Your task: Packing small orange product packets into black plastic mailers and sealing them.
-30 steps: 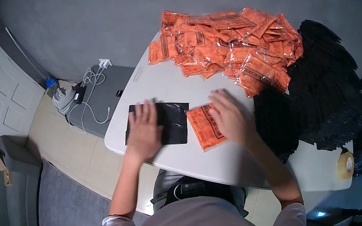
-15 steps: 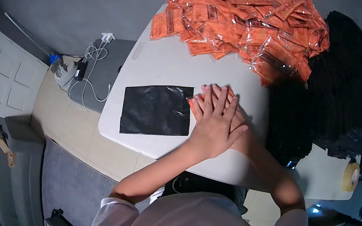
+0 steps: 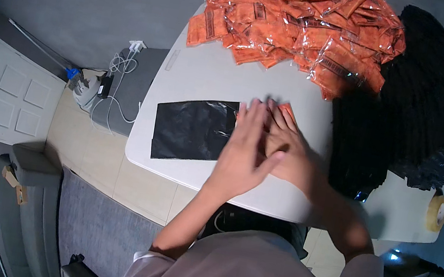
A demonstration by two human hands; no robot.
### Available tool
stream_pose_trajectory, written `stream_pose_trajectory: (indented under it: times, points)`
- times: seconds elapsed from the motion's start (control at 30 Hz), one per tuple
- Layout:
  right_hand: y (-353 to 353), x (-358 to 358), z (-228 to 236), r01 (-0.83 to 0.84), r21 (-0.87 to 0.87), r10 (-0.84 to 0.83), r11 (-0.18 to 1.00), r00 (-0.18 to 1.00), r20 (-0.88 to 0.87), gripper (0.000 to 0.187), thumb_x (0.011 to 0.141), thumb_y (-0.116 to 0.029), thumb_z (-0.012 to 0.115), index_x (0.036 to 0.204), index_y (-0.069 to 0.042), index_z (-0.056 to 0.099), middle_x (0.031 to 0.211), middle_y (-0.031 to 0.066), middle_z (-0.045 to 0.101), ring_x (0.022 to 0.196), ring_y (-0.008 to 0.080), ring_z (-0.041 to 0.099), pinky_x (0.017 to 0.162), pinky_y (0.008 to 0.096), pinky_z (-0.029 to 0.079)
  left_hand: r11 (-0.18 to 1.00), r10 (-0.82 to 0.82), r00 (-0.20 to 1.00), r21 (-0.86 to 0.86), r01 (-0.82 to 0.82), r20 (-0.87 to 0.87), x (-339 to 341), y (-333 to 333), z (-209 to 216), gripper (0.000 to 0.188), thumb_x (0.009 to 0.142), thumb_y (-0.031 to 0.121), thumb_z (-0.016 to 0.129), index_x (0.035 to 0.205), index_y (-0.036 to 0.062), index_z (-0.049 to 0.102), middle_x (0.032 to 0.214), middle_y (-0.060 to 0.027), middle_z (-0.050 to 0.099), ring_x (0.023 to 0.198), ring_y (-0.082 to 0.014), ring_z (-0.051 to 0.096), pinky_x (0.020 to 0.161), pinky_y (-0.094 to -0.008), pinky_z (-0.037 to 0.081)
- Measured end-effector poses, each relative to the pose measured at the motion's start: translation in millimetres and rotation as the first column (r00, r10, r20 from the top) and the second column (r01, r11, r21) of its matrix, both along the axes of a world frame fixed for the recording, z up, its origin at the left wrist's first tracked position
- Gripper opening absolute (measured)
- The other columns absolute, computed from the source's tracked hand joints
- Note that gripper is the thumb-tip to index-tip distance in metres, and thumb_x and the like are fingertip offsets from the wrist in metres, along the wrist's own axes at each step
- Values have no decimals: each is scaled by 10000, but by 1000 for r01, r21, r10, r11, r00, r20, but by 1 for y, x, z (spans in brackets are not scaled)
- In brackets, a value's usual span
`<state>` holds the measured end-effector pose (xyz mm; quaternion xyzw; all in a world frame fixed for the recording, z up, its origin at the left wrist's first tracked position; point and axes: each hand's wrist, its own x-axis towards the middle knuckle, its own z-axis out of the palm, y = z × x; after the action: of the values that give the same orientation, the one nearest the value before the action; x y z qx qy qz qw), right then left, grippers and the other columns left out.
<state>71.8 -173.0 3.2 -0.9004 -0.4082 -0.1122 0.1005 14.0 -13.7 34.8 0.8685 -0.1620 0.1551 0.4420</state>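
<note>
My left hand [image 3: 244, 151] is open, fingers stretched out and slightly blurred, over the right edge of a flat black plastic bag [image 3: 190, 131] and the left side of an orange packet. Beside it, partly overlapped, my right hand [image 3: 290, 150] lies flat with its fingers extended on the orange packet [image 3: 287, 110]. Only small orange edges of that packet show past the fingers. Both rest near the front of the white table [image 3: 223, 82].
A heap of orange packets in clear wrappers [image 3: 289, 26] covers the far side of the table. Stacked black bags [image 3: 423, 109] stand on the right, with a tape roll [image 3: 437, 213] near the right edge. White cables [image 3: 122, 64] and a grey sofa [image 3: 35, 206] are on the left.
My left hand has slid left off my right hand, onto the bag's right edge. Both hands were stacked on the orange packet before; the right stays on it.
</note>
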Motion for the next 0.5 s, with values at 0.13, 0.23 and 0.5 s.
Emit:
stream_pose_trajectory:
  times: [0.13, 0.23, 0.5]
  points:
    - [6, -17, 16, 164, 160, -132, 973, 973, -191, 660, 1020, -438, 595, 1551, -60, 491, 1643, 239, 382, 1545, 480, 281, 1277, 580, 206, 920, 337, 938, 186, -345, 76, -22, 36, -3, 377, 870, 228, 821, 1166, -3, 783, 1262, -183, 737, 1271, -402, 619, 1090, -456, 495]
    - [-4, -12, 41, 158, 241, -124, 958, 980, -153, 522, 1010, -378, 648, 1429, -69, 611, 1491, 215, 543, 1428, 429, 463, 1162, 529, 394, 878, 404, 905, 223, -424, 131, -27, 46, -9, 352, 796, 232, 890, 1064, 21, 801, 1030, -127, 729, 1031, -331, 628, 944, -428, 523]
    - [-47, -1, 56, 24, 235, 71, 972, 918, -391, 463, 776, -306, 887, 1098, -20, 718, 1360, 173, 628, 1340, 365, 554, 1143, 434, 460, 929, 271, 963, 265, -260, -5, -19, 65, -1, 232, 782, 118, 873, 948, 24, 741, 940, -124, 694, 878, -326, 623, 809, -409, 526]
